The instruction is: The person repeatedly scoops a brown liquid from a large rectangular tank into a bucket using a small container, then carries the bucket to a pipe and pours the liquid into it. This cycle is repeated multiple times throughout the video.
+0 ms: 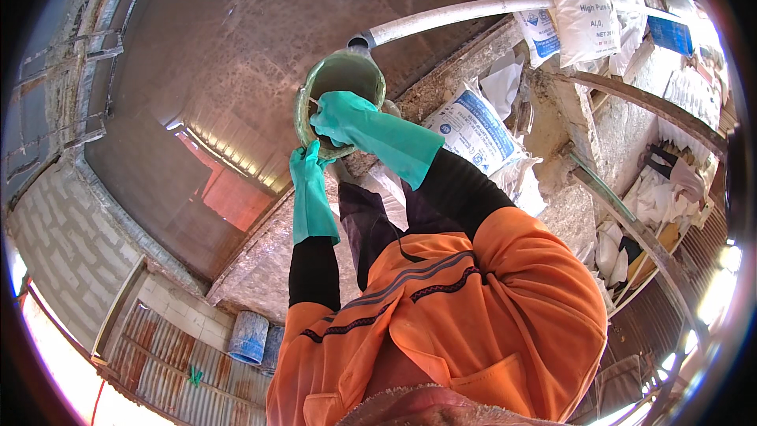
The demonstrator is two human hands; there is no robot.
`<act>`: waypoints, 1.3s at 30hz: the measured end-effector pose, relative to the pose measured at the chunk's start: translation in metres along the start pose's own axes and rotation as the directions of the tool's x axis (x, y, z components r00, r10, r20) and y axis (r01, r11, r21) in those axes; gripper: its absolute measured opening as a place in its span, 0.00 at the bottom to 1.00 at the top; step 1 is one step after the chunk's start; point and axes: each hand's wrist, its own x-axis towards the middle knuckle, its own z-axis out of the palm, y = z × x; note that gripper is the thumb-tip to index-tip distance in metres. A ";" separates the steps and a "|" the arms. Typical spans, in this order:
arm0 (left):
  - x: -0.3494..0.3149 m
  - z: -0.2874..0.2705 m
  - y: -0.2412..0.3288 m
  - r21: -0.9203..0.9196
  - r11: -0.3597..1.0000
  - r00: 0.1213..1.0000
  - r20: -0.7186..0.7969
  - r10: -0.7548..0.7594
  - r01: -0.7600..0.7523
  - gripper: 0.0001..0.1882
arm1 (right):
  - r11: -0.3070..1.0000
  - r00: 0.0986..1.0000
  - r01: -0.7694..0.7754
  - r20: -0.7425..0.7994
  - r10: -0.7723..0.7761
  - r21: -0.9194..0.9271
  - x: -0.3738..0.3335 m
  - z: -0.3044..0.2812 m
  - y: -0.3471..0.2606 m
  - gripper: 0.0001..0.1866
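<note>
An olive-green bucket stands at the edge of a broad pool of murky grey liquid, its mouth facing me. My left hand, in a long teal rubber glove, is closed on the near left rim of this bucket. Over the bucket's mouth reaches my right hand, gloved the same way, with fingers curled down inside. What those fingers hold, if anything, is hidden by the glove. A pale pipe comes in from the upper right and ends at the bucket's far rim.
Printed white sacks lie right of the bucket, and more sacks are stacked at the upper right. A wooden beam crosses the right side. A block wall and a blue drum stand at the lower left.
</note>
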 end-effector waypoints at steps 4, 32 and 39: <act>0.004 -0.004 -0.002 -0.013 0.999 0.999 0.026 0.037 -0.037 0.15 | 0.980 0.991 0.127 -0.014 -0.130 -0.150 0.003 0.000 -0.001 0.15; -0.029 0.012 0.042 0.032 0.991 0.990 0.057 0.128 -0.129 0.11 | 0.929 0.990 0.138 0.049 -0.129 -0.344 -0.014 -0.027 -0.025 0.15; -0.039 0.016 0.055 0.057 0.991 0.992 0.045 0.119 -0.121 0.11 | 0.925 0.987 0.161 0.038 -0.158 -0.345 -0.029 -0.044 -0.037 0.12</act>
